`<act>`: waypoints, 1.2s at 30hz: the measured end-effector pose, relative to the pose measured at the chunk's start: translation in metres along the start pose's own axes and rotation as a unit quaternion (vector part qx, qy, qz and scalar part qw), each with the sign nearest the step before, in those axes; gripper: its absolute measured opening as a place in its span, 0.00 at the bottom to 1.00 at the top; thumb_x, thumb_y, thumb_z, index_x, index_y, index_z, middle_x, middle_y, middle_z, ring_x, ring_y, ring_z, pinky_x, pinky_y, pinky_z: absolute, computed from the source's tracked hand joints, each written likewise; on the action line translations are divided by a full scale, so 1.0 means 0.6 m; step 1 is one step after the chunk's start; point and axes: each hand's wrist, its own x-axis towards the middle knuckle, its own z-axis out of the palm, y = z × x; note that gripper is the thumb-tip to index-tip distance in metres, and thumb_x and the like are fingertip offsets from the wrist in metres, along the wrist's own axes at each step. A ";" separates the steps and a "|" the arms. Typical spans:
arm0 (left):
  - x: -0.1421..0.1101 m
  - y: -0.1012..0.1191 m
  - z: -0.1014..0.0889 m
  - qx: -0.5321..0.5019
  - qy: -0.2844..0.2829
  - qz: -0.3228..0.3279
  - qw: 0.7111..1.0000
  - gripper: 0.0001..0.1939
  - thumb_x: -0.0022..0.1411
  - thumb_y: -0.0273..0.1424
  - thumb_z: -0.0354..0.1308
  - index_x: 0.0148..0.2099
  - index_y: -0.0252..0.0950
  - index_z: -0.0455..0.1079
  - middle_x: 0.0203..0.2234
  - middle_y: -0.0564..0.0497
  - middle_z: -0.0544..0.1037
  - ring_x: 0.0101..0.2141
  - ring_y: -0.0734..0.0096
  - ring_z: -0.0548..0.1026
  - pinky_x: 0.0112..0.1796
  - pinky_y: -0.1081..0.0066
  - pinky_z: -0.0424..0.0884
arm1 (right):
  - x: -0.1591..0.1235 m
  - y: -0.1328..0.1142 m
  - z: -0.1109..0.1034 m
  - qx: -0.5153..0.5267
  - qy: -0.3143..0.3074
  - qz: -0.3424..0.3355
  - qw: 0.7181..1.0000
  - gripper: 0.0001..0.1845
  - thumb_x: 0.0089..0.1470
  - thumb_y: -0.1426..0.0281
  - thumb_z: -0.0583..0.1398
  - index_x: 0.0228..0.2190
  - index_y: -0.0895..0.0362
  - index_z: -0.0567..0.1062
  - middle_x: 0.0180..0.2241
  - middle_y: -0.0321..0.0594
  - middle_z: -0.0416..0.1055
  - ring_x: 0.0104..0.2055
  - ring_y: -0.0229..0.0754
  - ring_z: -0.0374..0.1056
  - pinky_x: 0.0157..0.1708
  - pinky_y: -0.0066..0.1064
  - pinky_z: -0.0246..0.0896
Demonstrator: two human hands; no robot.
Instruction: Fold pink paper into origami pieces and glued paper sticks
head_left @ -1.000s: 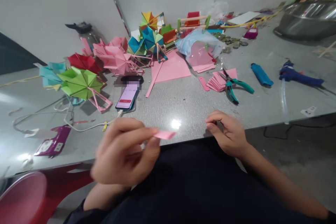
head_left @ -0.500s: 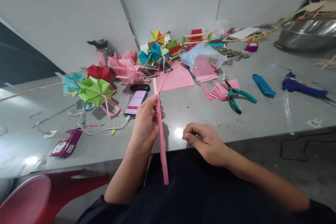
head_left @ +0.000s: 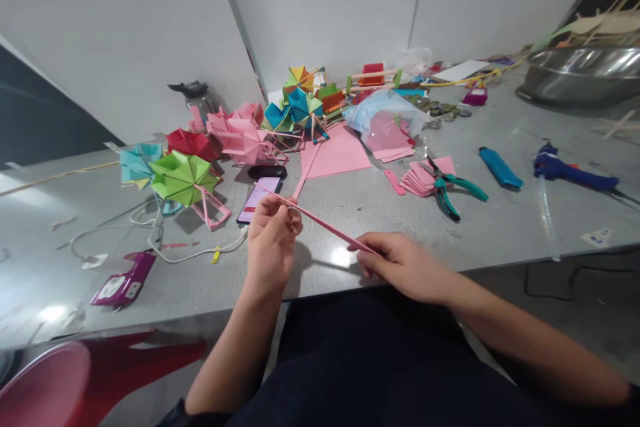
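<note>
A narrow folded pink paper strip (head_left: pixel 330 227) slants between my two hands above the table's front edge. My left hand (head_left: pixel 273 240) pinches it close to its upper left end, fingers closed. The other end sits between the thumb and fingers of my right hand (head_left: pixel 400 263). Just behind my left hand lies a phone (head_left: pixel 265 185) with a lit screen. Pink paper sheets (head_left: pixel 335 153) lie flat farther back, with another pink strip (head_left: pixel 306 177) reaching from them toward my left hand.
Folded paper umbrellas, one of them green (head_left: pixel 183 178), crowd the left side. Teal-handled pliers (head_left: pixel 445 190) rest against folded pink papers (head_left: pixel 419 178). Farther right are a blue tube-shaped object (head_left: pixel 501 167), a blue glue gun (head_left: pixel 575 170) and a metal bowl (head_left: pixel 583 77). A red stool (head_left: pixel 50 380) stands lower left.
The strip has swung from nearly upright to a slant down toward the right. My right hand has taken hold of its lower end; before, only my left hand held it.
</note>
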 end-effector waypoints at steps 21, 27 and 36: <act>-0.077 -0.007 -0.069 0.552 -0.190 0.186 0.791 0.08 0.72 0.29 0.60 0.45 0.38 0.81 0.32 0.49 0.86 0.28 0.70 0.81 0.33 0.71 0.78 | -0.078 0.042 -0.220 -0.239 0.188 -0.039 0.952 0.21 0.66 0.49 0.61 0.43 0.52 0.82 0.39 0.45 0.81 0.40 0.47 0.75 0.42 0.39 0.69; -0.078 -0.009 -0.071 0.532 -0.190 0.140 0.813 0.09 0.71 0.30 0.59 0.43 0.38 0.82 0.29 0.49 0.86 0.29 0.67 0.83 0.32 0.70 0.78 | -0.111 0.067 -0.273 -0.127 0.355 0.046 0.925 0.23 0.51 0.49 0.71 0.37 0.54 0.78 0.31 0.44 0.78 0.35 0.45 0.72 0.39 0.39 0.66; -0.077 -0.015 -0.067 0.535 -0.189 0.096 0.818 0.09 0.72 0.31 0.58 0.43 0.38 0.81 0.29 0.50 0.85 0.29 0.68 0.82 0.32 0.71 0.76 | -0.167 0.104 -0.371 -0.398 0.455 0.208 0.768 0.14 0.62 0.65 0.62 0.25 0.52 0.71 0.18 0.37 0.64 0.23 0.41 0.58 0.29 0.38 0.52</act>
